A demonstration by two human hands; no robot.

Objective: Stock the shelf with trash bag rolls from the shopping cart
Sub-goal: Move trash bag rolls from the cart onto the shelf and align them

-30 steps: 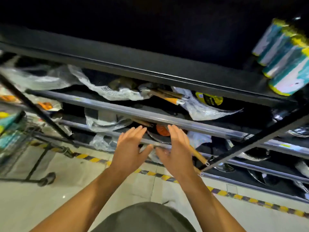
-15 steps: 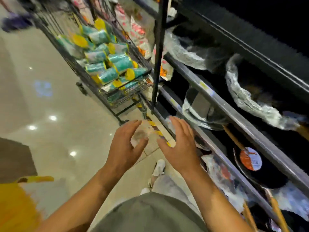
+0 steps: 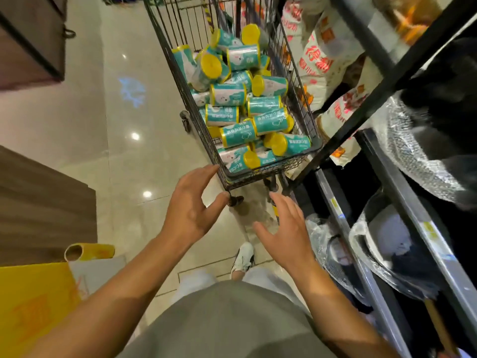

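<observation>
Rolls (image 3: 244, 117) (in cart (image 3: 268, 174)) lie just beyond left hand (image 3: 192, 205), seemingly untouched.

the shopping cart (image 3: 260, 174) is dark wire metal with a matt finish. inside it, the trash bag rolls (image 3: 240, 134) wear glossy teal and white printed wrap, with smooth yellow plastic end caps. left of the cart, the floor (image 3: 124, 156) is polished pale tile, shiny enough to mirror ceiling lights. right of the cart, the shelf (image 3: 387, 192) has matt black metal posts and smooth grey metal rails. on that shelf sit pans (image 3: 395, 244) wrapped in crinkled clear plastic film. beside the cart's far right side, printed sacks (image 3: 320, 55) look like woven plastic, slightly glossy.
</observation>
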